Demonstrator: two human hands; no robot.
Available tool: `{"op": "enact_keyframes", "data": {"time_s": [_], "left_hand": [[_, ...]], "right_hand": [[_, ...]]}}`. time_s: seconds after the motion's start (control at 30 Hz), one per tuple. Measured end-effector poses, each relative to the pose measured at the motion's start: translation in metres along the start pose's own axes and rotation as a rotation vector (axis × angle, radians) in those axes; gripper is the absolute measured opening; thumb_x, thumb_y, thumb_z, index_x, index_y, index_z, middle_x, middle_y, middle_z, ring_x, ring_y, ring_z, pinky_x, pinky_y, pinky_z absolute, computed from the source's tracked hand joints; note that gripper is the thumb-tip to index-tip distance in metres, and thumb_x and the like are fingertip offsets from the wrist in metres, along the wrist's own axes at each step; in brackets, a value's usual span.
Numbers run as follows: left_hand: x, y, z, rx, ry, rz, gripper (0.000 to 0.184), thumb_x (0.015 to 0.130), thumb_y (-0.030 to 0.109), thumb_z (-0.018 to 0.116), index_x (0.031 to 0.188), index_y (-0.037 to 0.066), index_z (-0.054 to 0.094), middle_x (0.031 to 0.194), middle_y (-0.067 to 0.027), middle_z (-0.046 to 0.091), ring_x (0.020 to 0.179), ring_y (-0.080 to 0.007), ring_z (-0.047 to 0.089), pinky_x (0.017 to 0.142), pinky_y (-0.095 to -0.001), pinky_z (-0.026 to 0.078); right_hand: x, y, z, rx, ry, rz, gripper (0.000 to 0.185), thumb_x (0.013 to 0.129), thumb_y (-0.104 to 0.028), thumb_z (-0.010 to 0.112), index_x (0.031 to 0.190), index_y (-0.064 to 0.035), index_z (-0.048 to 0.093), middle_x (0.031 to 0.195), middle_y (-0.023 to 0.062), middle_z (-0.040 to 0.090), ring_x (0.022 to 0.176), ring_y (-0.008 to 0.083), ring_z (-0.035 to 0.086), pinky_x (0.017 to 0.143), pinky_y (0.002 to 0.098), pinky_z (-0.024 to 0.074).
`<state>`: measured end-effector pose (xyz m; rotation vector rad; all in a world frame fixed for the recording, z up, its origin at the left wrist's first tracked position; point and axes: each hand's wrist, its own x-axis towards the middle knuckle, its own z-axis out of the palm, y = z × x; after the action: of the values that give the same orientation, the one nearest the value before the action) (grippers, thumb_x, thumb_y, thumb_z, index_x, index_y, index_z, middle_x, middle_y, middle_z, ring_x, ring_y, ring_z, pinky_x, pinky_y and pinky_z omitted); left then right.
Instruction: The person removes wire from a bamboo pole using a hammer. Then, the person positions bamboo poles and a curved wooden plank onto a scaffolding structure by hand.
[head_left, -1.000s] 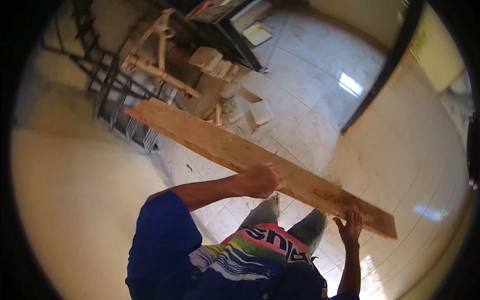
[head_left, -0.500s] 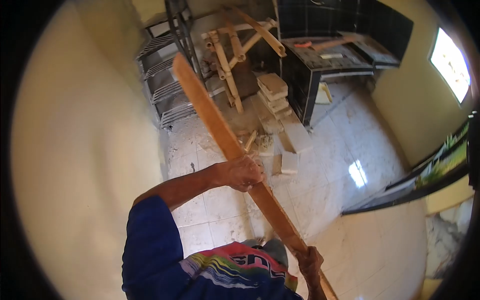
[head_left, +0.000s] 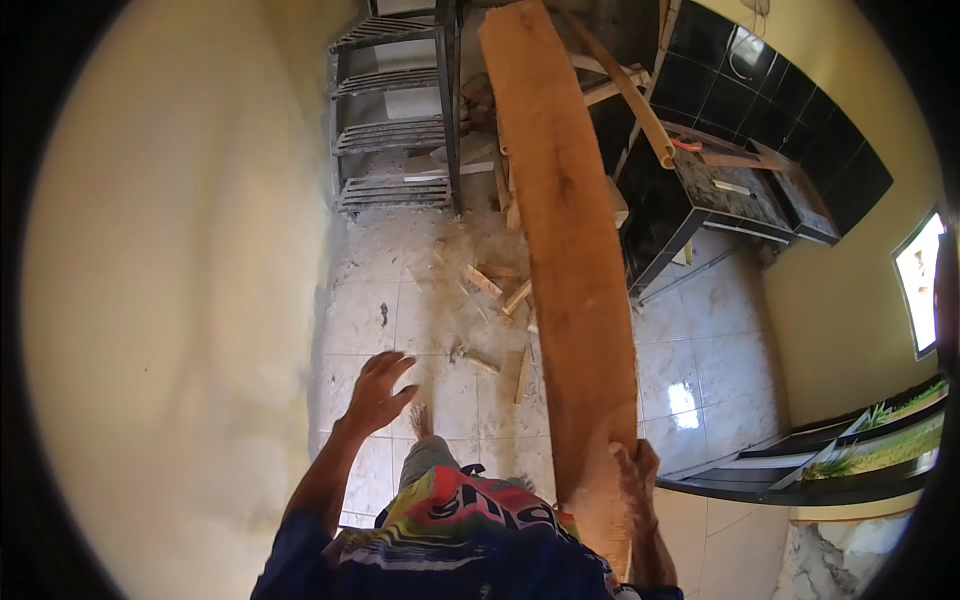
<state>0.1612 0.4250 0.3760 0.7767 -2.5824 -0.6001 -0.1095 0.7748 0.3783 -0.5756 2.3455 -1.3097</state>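
A long brown wooden plank runs from the top middle down to the body, its broad face toward the camera. My right hand grips its right edge near the lower end, thumb on the face and the other fingers partly hidden. My left hand is off the plank, to its left above the tiled floor, with the fingers apart and nothing in them.
A metal staircase rises at the upper left beside a plain wall. Wood scraps litter the floor. Bamboo poles lean behind the plank. A black-tiled counter stands at the right.
The plank has turned from slanting across the view to nearly lengthwise, broad face showing. My left hand has let go of it and moved left. My right hand, open at first, has closed on its edge.
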Motion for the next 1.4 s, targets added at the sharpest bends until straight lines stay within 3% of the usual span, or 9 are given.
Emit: {"op": "enact_keyframes", "data": {"time_s": [0.2,0.43,0.77,0.87,0.97,1.07,1.17,1.3,1.4], "left_hand": [[-0.013,-0.152,-0.051,-0.052,-0.029,-0.312,0.043,0.077,0.016,0.07,0.117,0.005,0.059,0.118,-0.0173,0.06,0.113,-0.0341,0.054,0.096,-0.0411,0.044],[0.046,-0.25,-0.097,-0.092,-0.097,-0.361,0.041,0.078,0.015,0.07,0.116,0.003,0.059,0.114,-0.0182,0.061,0.106,-0.0352,0.059,0.09,-0.0397,0.048],[0.157,-0.285,-0.056,-0.204,-0.286,-0.284,0.044,0.082,0.023,0.068,0.12,0.005,0.059,0.117,-0.0191,0.061,0.107,-0.034,0.059,0.092,-0.0398,0.047],[0.183,-0.299,-0.032,-0.377,-0.265,-0.317,0.048,0.082,0.026,0.07,0.123,0.004,0.057,0.116,-0.017,0.063,0.102,-0.0288,0.062,0.086,-0.0387,0.05],[0.236,-0.288,-0.018,-0.723,-0.311,-0.461,0.05,0.08,0.024,0.073,0.123,0.004,0.058,0.114,-0.012,0.064,0.098,-0.0241,0.063,0.087,-0.0383,0.049],[0.312,-0.28,0.022,-1.135,-0.328,-0.43,0.05,0.081,0.025,0.072,0.124,0.005,0.057,0.107,-0.0104,0.064,0.097,-0.0223,0.061,0.089,-0.0362,0.048],[0.399,-0.264,0.061,-1.274,-0.588,-0.241,0.067,0.082,0.035,0.071,0.136,0.007,0.043,0.114,-0.0083,0.06,0.106,-0.0191,0.056,0.099,-0.038,0.042],[0.486,-0.267,0.118,-1.612,-0.864,-0.311,0.077,0.083,0.042,0.069,0.142,0.009,0.031,0.13,-0.0076,0.052,0.116,-0.0199,0.052,0.103,-0.0409,0.039],[0.536,-0.261,0.087,-1.905,-1.048,-0.292,0.078,0.082,0.04,0.071,0.142,0.009,0.031,0.134,-0.008,0.049,0.121,-0.021,0.05,0.102,-0.0404,0.041]], "right_hand": [[0.059,-0.077,0.079,0.206,0.039,0.037,0.052,0.08,-0.043,0.071,0.092,0.0063,0.059,0.081,0.0073,0.058,0.077,0.0142,0.049,0.066,0.0327,0.0419],[0.093,-0.127,0.147,0.126,0.096,0.148,0.048,0.08,-0.041,0.073,0.084,0.0039,0.059,0.076,0.0031,0.055,0.073,0.0103,0.046,0.062,0.0303,0.0404],[0.161,-0.153,0.2,-0.015,0.162,0.177,0.052,0.08,-0.047,0.071,0.071,0.0002,0.051,0.066,0.0004,0.046,0.068,0.0108,0.039,0.057,0.0315,0.036],[0.197,-0.161,0.21,-0.025,0.199,0.151,0.052,0.08,-0.047,0.071,0.071,0.0001,0.051,0.066,0.0003,0.045,0.067,0.0109,0.038,0.057,0.0319,0.0354],[0.218,-0.21,0.221,0.013,0.194,0.124,0.05,0.08,-0.045,0.071,0.073,0.0009,0.052,0.066,0.0005,0.046,0.067,0.0106,0.038,0.056,0.0315,0.0352],[0.253,-0.225,0.237,0.045,0.213,0.12,0.047,0.08,-0.042,0.071,0.074,0.0016,0.054,0.067,0.0007,0.048,0.067,0.0102,0.039,0.056,0.0313,0.0353],[0.29,-0.249,0.259,0.085,0.241,0.138,0.045,0.08,-0.039,0.071,0.077,0.0024,0.056,0.069,0.0008,0.05,0.067,0.0097,0.041,0.056,0.0311,0.0362],[0.33,-0.278,0.291,0.198,0.182,0.249,0.045,0.08,-0.04,0.072,0.081,0.0035,0.059,0.072,0.0005,0.053,0.066,0.0085,0.046,0.055,0.0284,0.0381],[0.357,-0.308,0.322,0.214,0.219,0.247,0.047,0.079,-0.042,0.073,0.084,0.0036,0.061,0.073,0.0002,0.055,0.066,0.0075,0.047,0.054,0.0262,0.0385]]}}
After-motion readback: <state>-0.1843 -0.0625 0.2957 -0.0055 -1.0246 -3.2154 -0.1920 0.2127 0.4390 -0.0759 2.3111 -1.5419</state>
